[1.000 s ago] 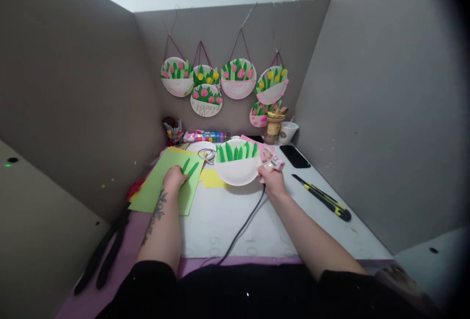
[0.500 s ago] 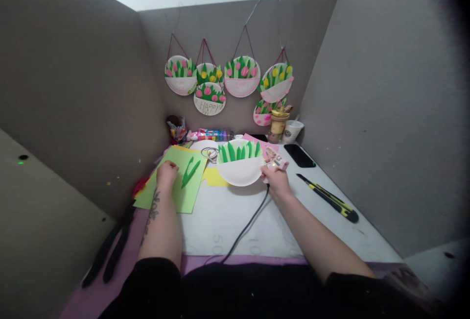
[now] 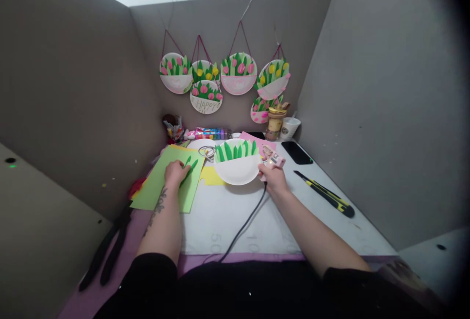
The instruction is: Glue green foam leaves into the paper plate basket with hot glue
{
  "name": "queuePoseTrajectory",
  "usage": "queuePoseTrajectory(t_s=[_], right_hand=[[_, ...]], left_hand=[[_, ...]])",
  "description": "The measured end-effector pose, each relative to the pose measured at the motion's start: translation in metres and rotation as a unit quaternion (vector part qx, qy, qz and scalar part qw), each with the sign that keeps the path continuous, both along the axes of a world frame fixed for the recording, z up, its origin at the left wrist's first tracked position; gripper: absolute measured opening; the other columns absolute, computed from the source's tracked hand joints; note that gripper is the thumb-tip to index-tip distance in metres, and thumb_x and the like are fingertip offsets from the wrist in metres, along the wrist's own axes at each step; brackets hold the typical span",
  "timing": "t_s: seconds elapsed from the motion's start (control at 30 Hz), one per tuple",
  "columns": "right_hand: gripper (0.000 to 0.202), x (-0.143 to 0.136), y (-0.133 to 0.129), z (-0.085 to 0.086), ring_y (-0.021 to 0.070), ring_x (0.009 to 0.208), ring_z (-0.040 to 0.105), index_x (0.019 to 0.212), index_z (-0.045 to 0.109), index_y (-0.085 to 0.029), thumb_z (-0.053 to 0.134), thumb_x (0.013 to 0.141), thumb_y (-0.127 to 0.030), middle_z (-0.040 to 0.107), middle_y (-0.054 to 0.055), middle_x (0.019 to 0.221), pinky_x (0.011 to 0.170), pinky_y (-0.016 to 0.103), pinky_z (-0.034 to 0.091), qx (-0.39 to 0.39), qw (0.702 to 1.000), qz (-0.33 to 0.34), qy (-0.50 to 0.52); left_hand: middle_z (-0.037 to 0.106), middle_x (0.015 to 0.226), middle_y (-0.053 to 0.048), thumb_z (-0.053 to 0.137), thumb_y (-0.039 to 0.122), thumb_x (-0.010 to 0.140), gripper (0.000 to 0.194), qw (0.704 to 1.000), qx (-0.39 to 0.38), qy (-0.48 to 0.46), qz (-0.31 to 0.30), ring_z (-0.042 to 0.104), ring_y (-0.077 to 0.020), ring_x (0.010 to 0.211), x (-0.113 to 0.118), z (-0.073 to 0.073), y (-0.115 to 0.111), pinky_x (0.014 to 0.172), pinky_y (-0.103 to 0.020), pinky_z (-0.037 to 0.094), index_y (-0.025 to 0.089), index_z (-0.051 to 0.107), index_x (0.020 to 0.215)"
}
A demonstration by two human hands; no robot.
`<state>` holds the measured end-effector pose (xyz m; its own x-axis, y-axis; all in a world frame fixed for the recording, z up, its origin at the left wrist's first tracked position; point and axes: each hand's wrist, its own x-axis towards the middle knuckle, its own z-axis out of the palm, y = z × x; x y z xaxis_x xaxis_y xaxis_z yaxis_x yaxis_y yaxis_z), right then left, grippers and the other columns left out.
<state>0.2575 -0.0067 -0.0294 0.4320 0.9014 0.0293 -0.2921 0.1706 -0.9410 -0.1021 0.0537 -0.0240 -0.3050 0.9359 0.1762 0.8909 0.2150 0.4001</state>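
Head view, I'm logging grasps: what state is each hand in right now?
Left hand: curled at the green paper leaves; grip cannot be told.
Right hand: closed, holding the paper plate and pink glue gun.

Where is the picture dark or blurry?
Head view: far right edge fades to black; the left grey panel looks dimmer than the right panel; a soft shadow lies below the white plate; marks under HAPPY on a hanging plate look blurry.

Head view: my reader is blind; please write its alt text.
Right hand holds a white plate of green leaves and a pink corded tool; left hand is at leaf cutouts on green paper. Flowered plates hang behind.
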Motion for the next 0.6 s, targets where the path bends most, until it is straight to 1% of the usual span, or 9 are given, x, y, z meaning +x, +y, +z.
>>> queuePoseTrajectory(t_s=[0.07,0.13,0.2,0.27,0.37,0.47,0.53,0.6], right_hand=[[0.040,-0.001,0.001,-0.002,0.0104,0.043,0.052,0.087,0.060,-0.017,0.075,0.051,-0.023,0.059,-0.006,0.056,0.038,0.020,0.039,-0.001,1.000,-0.001,0.004],[0.040,-0.002,0.002,-0.005,0.0100,0.043,0.051,0.087,0.061,-0.017,0.076,0.050,-0.024,0.060,-0.006,0.056,0.038,0.020,0.040,-0.008,1.000,-0.002,0.005],[0.038,-0.003,0.002,-0.007,0.0100,0.042,0.051,0.085,0.061,-0.017,0.076,0.051,-0.025,0.060,-0.005,0.056,0.038,0.021,0.040,-0.018,1.000,-0.004,-0.002],[0.036,-0.003,0.001,-0.007,0.0102,0.042,0.051,0.083,0.062,-0.016,0.076,0.051,-0.025,0.059,-0.005,0.054,0.038,0.021,0.040,-0.026,1.000,-0.003,-0.010],[0.037,-0.005,-0.001,-0.005,0.0098,0.041,0.050,0.085,0.061,-0.017,0.076,0.052,-0.025,0.059,-0.005,0.054,0.038,0.021,0.040,-0.022,1.000,0.005,-0.015],[0.037,-0.006,-0.004,-0.004,0.0095,0.040,0.049,0.087,0.060,-0.018,0.075,0.054,-0.026,0.058,-0.006,0.052,0.037,0.020,0.038,-0.018,0.999,0.017,-0.029],[0.036,-0.006,-0.005,-0.005,0.0096,0.040,0.048,0.088,0.059,-0.018,0.073,0.056,-0.027,0.057,-0.007,0.051,0.037,0.020,0.037,-0.014,0.999,0.027,-0.044],[0.036,-0.007,-0.005,-0.007,0.0098,0.040,0.048,0.090,0.059,-0.018,0.072,0.057,-0.028,0.056,-0.007,0.050,0.037,0.020,0.036,-0.009,0.998,0.033,-0.056]], left_hand=[[0.068,0.104,-0.019,0.064,0.047,0.078,0.036,0.999,-0.028,0.039,0.002,0.062,-0.0322,0.100,0.010,0.000,0.000,0.084,-0.036,0.045,0.014,0.067,0.092],[0.067,0.104,-0.020,0.063,0.043,0.078,0.030,0.998,-0.039,0.050,0.006,0.062,-0.0327,0.100,0.017,0.000,0.000,0.083,-0.037,0.044,0.015,0.068,0.086],[0.068,0.101,-0.019,0.061,0.039,0.080,0.025,0.999,-0.027,0.038,0.010,0.062,-0.0314,0.097,0.020,0.001,-0.002,0.081,-0.036,0.044,0.015,0.068,0.083],[0.068,0.097,-0.016,0.059,0.036,0.082,0.024,1.000,0.016,0.012,0.015,0.062,-0.0284,0.091,0.018,0.004,-0.005,0.078,-0.035,0.044,0.014,0.068,0.083],[0.069,0.091,-0.011,0.058,0.031,0.083,0.020,0.992,0.106,-0.062,0.027,0.060,-0.0233,0.083,0.011,0.010,-0.011,0.076,-0.033,0.045,0.014,0.068,0.086],[0.069,0.086,-0.008,0.057,0.028,0.081,0.018,0.975,0.169,-0.137,0.048,0.060,-0.0220,0.080,0.006,0.017,-0.015,0.077,-0.032,0.046,0.014,0.068,0.087],[0.068,0.081,-0.007,0.058,0.026,0.077,0.016,0.958,0.200,-0.196,0.056,0.061,-0.0213,0.077,0.010,0.022,-0.016,0.075,-0.032,0.047,0.015,0.067,0.085],[0.067,0.073,-0.005,0.060,0.023,0.071,0.016,0.929,0.225,-0.290,0.046,0.061,-0.0197,0.071,0.022,0.028,-0.019,0.070,-0.030,0.047,0.016,0.064,0.084]])
